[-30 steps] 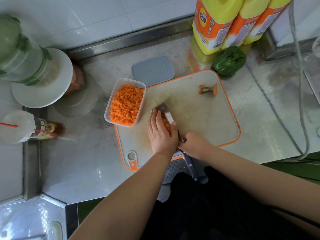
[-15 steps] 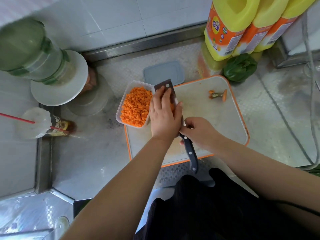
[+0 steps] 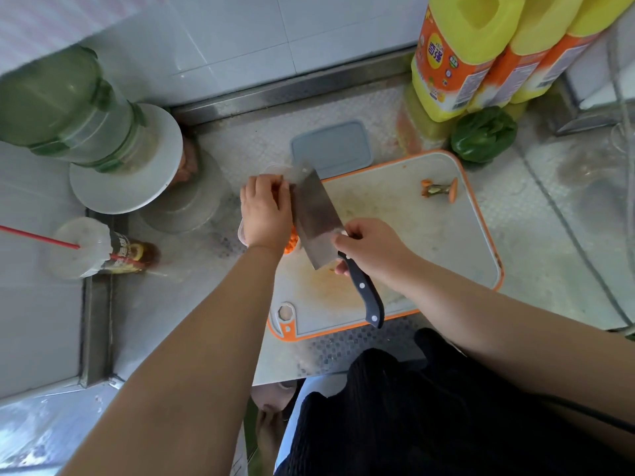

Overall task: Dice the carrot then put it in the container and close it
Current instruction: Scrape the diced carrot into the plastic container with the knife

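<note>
A clear plastic container (image 3: 242, 231) of diced carrot (image 3: 291, 242) stands at the left edge of the orange-rimmed cutting board (image 3: 429, 249). My left hand (image 3: 264, 209) hovers over it with fingers bent, hiding most of the contents. My right hand (image 3: 369, 250) grips the black handle of a cleaver (image 3: 314, 214), whose blade is tilted over the container, against my left hand. The grey lid (image 3: 331, 149) lies flat behind the board. A carrot stub with its top (image 3: 439, 190) lies at the board's far right.
Three yellow oil jugs (image 3: 481, 46) and a green pepper (image 3: 483, 134) stand at the back right. A green bottle on a white plate (image 3: 113, 187), a glass lid (image 3: 185, 207) and a cup with a red straw (image 3: 86, 247) sit to the left. A cable (image 3: 563, 214) crosses the counter at right.
The cleaver has been carried with diced carrot from the board to over the container and tilted. My left hand has moved left across the blade and now covers the container.
</note>
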### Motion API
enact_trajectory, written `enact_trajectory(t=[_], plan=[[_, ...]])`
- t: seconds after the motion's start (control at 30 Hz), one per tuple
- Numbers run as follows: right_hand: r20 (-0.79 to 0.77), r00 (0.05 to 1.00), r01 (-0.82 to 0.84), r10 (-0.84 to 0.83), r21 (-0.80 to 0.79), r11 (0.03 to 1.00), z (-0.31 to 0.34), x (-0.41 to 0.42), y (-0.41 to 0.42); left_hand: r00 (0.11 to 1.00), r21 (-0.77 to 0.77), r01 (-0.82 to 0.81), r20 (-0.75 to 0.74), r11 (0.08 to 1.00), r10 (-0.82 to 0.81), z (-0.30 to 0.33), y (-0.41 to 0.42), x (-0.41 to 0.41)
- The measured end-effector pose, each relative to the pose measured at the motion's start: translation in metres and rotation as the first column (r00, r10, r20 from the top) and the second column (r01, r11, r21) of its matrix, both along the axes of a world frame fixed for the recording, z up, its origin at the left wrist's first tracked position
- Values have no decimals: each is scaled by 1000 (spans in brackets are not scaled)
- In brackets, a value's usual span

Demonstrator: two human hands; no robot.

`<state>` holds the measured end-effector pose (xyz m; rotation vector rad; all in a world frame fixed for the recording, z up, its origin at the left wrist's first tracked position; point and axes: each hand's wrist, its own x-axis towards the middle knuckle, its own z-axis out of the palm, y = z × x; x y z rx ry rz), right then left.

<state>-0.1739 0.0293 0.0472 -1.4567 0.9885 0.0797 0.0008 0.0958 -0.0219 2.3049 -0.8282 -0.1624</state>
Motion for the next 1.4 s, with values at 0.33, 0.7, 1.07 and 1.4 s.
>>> enact_trajectory(t=[0.33,0.7,1.07,1.4], plan=[[-17,998,53,-55,-79,995,2,-26,-17,995,133,91,36,987,-96,17,14,-18],[-211,976,-7,-54,-279,960,-32,-54,-42,915,327,267,209,906,-345,23,10,-22],[-309,942,64,-133,-223,973,-66,-89,-49,931,664,117,186,738,-315,35,18,-46],[-280,949,84,-142,-211,974,-75,-98,-47,692,650,343,313,678,-650,12,33,-69]])
